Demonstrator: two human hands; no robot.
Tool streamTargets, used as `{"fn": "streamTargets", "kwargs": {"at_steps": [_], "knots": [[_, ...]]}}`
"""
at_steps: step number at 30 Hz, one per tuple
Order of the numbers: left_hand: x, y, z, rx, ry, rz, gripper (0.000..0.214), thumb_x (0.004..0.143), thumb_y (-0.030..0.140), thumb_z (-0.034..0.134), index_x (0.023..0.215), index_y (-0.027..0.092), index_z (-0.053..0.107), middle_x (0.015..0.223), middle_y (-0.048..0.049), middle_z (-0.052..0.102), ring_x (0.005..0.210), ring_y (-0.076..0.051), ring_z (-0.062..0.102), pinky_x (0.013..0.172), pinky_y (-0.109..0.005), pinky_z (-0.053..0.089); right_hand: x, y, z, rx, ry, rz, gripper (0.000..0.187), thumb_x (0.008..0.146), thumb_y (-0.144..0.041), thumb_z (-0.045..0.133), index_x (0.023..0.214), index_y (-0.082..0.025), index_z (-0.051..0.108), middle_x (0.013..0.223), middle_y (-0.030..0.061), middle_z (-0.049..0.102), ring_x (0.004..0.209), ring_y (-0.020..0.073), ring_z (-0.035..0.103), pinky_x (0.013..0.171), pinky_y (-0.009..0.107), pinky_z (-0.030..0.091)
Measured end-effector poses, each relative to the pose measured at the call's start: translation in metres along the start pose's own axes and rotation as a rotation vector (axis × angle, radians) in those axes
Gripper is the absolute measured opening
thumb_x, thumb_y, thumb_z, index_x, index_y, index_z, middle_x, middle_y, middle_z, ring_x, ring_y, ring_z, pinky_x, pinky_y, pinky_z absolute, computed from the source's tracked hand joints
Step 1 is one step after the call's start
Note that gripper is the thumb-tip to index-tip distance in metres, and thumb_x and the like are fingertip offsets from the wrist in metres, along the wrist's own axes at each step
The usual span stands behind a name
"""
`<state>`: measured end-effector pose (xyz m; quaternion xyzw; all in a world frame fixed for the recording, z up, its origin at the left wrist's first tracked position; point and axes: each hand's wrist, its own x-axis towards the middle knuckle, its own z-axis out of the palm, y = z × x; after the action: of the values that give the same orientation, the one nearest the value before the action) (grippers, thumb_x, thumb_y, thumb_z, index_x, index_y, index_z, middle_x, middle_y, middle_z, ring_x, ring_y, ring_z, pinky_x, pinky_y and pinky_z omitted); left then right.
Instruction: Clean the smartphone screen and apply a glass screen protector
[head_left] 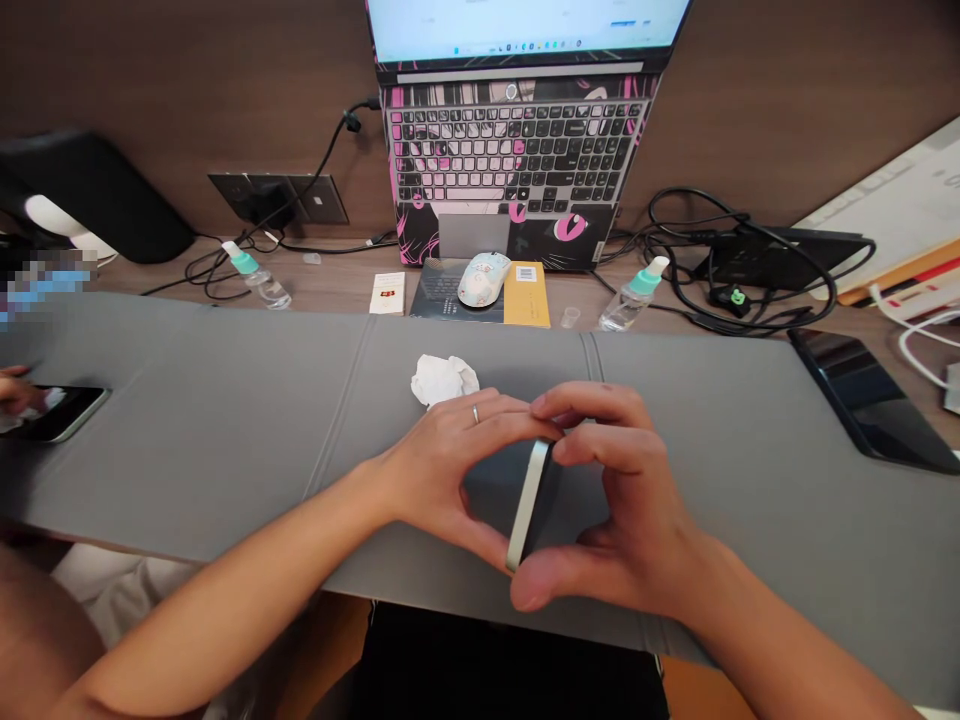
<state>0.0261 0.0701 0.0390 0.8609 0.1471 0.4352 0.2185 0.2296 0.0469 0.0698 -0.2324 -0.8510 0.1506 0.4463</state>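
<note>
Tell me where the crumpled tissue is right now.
In the head view, the crumpled tissue lies near the centre of the grey mat, just beyond the left hand, short of the mouse.

Both my forearms are bare. The left enters from the lower left of the frame, the right from the lower right, and they converge at centre. My left hand (442,470) has its fingers curled over the top and its thumb low. My right hand (615,500) mirrors it, thumb underneath. The fingertips meet, pinching a phone (529,500) on edge between both hands.
</note>
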Motion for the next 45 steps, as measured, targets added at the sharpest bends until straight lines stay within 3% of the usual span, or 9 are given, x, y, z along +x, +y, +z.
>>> {"fn": "streamTargets", "kwargs": {"at_steps": [12, 21, 25, 34, 45], "knots": [[0.001, 0.001, -0.002, -0.013, 0.001, 0.019, 0.075, 0.074, 0.063, 0.077, 0.130, 0.021, 0.052, 0.118, -0.0128, 0.070, 0.096, -0.027, 0.069, 0.077, -0.037, 0.053, -0.002, 0.001, 0.000, 0.004, 0.005, 0.003, 0.075, 0.064, -0.071, 0.080, 0.113, -0.027, 0.043, 0.119, 0.0088, 0.055, 0.104, 0.0279, 0.058, 0.085, 0.046, 0.053], [0.000, 0.002, 0.002, -0.026, 0.034, -0.005, 0.076, 0.067, 0.065, 0.080, 0.125, 0.023, 0.054, 0.115, -0.0107, 0.070, 0.092, -0.025, 0.069, 0.077, -0.037, 0.054, -0.002, 0.002, 0.001, 0.034, 0.022, -0.020, 0.062, 0.080, -0.077, 0.061, 0.113, -0.026, 0.046, 0.116, 0.0085, 0.056, 0.105, 0.0278, 0.058, 0.090, 0.047, 0.051], [0.001, 0.003, 0.002, -0.020, 0.045, -0.009, 0.079, 0.063, 0.063, 0.084, 0.124, 0.022, 0.055, 0.112, -0.0101, 0.070, 0.091, -0.024, 0.068, 0.078, -0.036, 0.055, -0.006, 0.009, 0.003, 0.091, 0.051, -0.039, 0.067, 0.081, -0.083, 0.052, 0.115, -0.026, 0.049, 0.117, 0.0082, 0.056, 0.105, 0.0277, 0.057, 0.091, 0.047, 0.050], [0.000, 0.002, 0.004, -0.026, 0.059, -0.010, 0.083, 0.060, 0.065, 0.085, 0.126, 0.023, 0.055, 0.111, -0.0100, 0.070, 0.091, -0.025, 0.067, 0.079, -0.037, 0.055, -0.006, 0.011, 0.004, 0.093, 0.055, -0.041, 0.069, 0.078, -0.085, 0.052, 0.116, -0.027, 0.048, 0.118, 0.0088, 0.057, 0.106, 0.0300, 0.057, 0.097, 0.054, 0.049], [-0.002, -0.001, 0.005, -0.056, 0.072, -0.019, 0.087, 0.057, 0.062, 0.086, 0.129, 0.025, 0.054, 0.113, -0.0097, 0.067, 0.100, -0.027, 0.066, 0.087, -0.041, 0.055, 0.000, 0.005, -0.002, 0.046, -0.022, -0.068, 0.067, 0.084, -0.078, 0.054, 0.125, -0.026, 0.046, 0.126, 0.0115, 0.054, 0.117, 0.0312, 0.055, 0.102, 0.052, 0.046]]}}
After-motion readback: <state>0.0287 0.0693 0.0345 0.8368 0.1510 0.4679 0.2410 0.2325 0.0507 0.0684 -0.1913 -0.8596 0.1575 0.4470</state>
